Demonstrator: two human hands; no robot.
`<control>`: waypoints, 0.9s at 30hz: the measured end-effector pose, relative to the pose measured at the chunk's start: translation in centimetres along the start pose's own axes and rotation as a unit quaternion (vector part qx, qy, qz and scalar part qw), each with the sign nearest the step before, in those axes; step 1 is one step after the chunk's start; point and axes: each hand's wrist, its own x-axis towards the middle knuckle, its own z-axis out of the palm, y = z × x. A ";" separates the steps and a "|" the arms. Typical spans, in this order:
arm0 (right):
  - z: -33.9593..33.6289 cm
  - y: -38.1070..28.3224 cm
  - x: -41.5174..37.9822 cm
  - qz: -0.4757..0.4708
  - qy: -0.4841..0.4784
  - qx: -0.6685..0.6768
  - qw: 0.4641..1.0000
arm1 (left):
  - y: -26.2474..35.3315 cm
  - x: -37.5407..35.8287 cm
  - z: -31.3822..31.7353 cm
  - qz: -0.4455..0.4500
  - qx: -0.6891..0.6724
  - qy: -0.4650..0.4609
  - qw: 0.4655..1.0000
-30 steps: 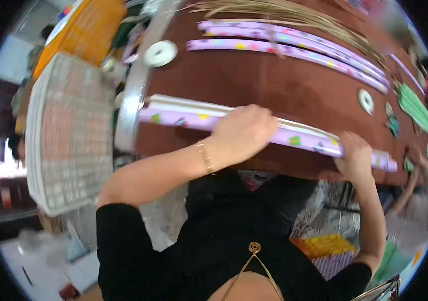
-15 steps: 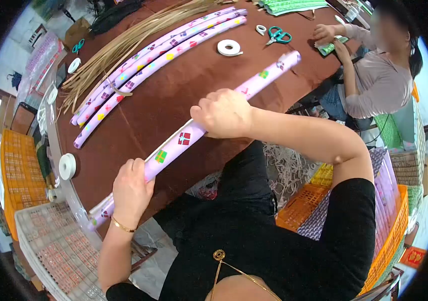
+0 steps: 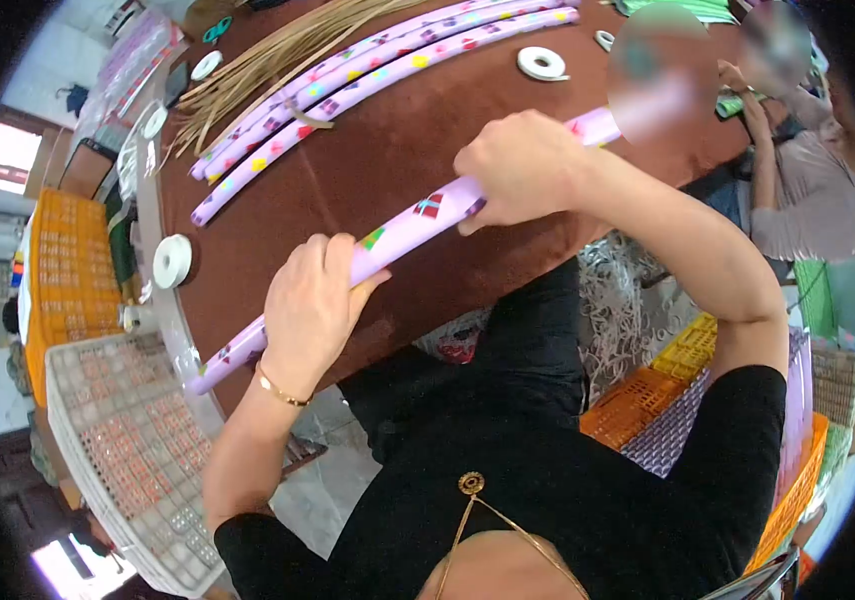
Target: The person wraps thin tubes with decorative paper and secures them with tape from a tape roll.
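Both of my hands are closed round a long lilac roll (image 3: 412, 232) with a printed gift pattern, held slanting over the brown table. My left hand (image 3: 309, 300) wraps the lower left part, with the roll's end sticking out past it. My right hand (image 3: 527, 170) grips it farther up, and the roll's far end is blurred. Behind it several similar patterned rolls (image 3: 387, 78) lie side by side, with a tan strip across them. A white tape roll (image 3: 542, 64) rests beyond my right hand.
Tan strips (image 3: 247, 100) lie behind the rolls on the brown table (image 3: 387, 150). Another white tape roll (image 3: 172, 261) is at the left edge. A white crate (image 3: 127, 440) and orange crate (image 3: 72, 270) stand left. A co-worker (image 3: 807, 190) sits at the right.
The view has shifted, so the table items appear farther right. Both hands still hold the roll; its printed pattern shows turned, and the pale strip along its upper edge no longer shows.
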 end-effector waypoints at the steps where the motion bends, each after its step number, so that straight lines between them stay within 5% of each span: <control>1: -0.7 0.0 0.1 0.022 0.008 -0.002 1.000 | -0.3 0.1 -0.2 -0.009 -0.043 -0.017 0.999; 2: -1.0 0.1 0.1 0.011 0.012 -0.002 1.000 | -0.7 0.3 -0.4 -0.018 -0.085 -0.033 0.996; 4: -1.2 0.7 -0.1 -0.141 0.424 -0.047 0.893 | -1.3 1.0 -1.6 -0.057 -0.147 -0.090 0.983; 6: -0.4 0.5 -0.6 -0.097 0.528 0.055 0.842 | -1.5 1.4 -2.2 -0.200 -0.305 -0.171 0.915; 8: 1.9 -0.8 -1.3 -0.025 0.587 0.236 0.774 | -1.8 1.3 -2.3 -0.210 -0.356 -0.145 0.899; 10: 4.7 -3.0 -0.3 0.001 0.564 0.538 0.626 | -1.8 1.4 -2.2 -0.231 -0.462 -0.105 0.850; 12: 6.4 -4.0 0.7 0.061 0.455 0.656 0.599 | -2.0 1.3 -1.4 -0.236 -0.506 -0.104 0.823; 14: 7.6 -4.9 1.5 0.056 0.317 0.800 0.507 | -1.5 1.3 -1.1 -0.250 -0.572 -0.103 0.775; 16: 7.3 -5.8 2.2 0.022 0.281 0.852 0.441 | -1.4 1.1 -0.3 -0.246 -0.572 -0.106 0.776; 22: 6.0 -6.3 3.3 0.036 0.208 0.878 0.430 | -0.5 1.0 -0.5 -0.258 -0.528 -0.159 0.793; 27: 7.4 -6.7 3.9 0.062 0.248 0.858 0.446 | -0.9 1.1 0.4 -0.216 -0.484 -0.135 0.837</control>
